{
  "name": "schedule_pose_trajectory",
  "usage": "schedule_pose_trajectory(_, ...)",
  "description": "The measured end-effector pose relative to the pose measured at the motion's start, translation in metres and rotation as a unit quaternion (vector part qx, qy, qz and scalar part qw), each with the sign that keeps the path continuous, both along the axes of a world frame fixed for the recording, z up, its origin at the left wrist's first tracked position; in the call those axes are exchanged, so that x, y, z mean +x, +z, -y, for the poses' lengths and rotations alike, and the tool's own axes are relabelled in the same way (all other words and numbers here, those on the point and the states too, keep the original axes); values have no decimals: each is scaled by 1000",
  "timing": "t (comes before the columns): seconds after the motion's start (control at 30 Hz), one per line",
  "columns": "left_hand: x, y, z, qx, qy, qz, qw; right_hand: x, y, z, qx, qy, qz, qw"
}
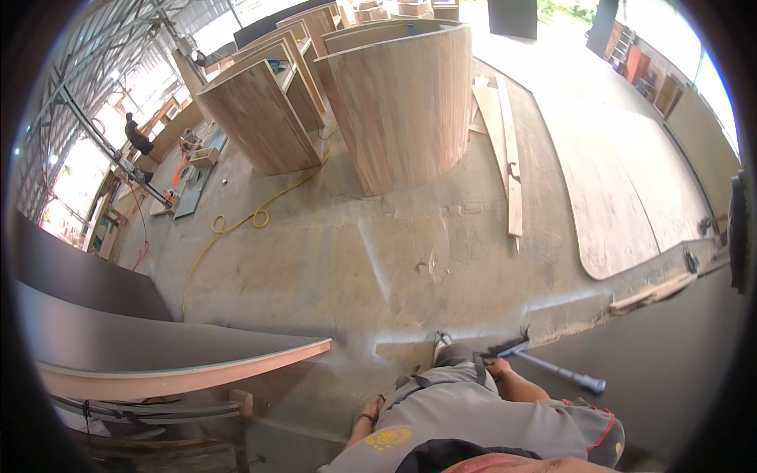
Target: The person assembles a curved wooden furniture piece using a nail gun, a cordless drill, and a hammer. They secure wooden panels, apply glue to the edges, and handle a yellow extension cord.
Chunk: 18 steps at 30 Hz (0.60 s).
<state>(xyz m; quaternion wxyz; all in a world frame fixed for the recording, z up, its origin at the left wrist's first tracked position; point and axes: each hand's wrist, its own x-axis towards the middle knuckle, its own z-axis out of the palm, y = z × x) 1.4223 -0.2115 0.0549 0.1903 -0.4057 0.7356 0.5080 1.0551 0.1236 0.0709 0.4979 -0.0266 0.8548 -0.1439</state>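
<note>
My left hand (373, 407) hangs low beside my grey shirt, with a dark band at the wrist. Its fingers are mostly hidden by the shirt and my body. My right hand (500, 368) is bent in front of my right thigh, fingers curled; what they hold, if anything, is too small to make out. Just beyond it is a tool with a grey-blue handle (564, 372) and a dark, bristly-looking head. The tool shows against a wide dark grey panel (631, 355); whether my hand touches it, I cannot tell.
Curved wooden cabinets (402, 110) stand ahead. A yellow hose (229, 227) loops over the concrete floor. Wood strips (505, 150) and large plywood sheets (615, 181) lie to the right. A curved dark-topped panel (173, 351) rests at left. Another person (138, 135) is far left.
</note>
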Motion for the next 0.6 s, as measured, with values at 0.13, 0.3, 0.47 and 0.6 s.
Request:
schedule_pose_trajectory(0.13, -55, 34, 94, 54, 211, 82, 972, -75, 0, 51, 28, 19, 39, 999)
schedule_pose_trajectory(0.3, -149, 64, 167, 50, 441, -89, 891, -197, 0, 141, 45, 70, 7, 996)
schedule_pose_trajectory(0.47, -169, 9, 229, 66, 332, -39, 940, -291, 23, 303, -31, 66, -87, 994)
schedule_pose_trajectory(0.6, -171, -42, 273, 15, 204, 7, 979, -328, 21, 443, -51, 93, -109, 988)
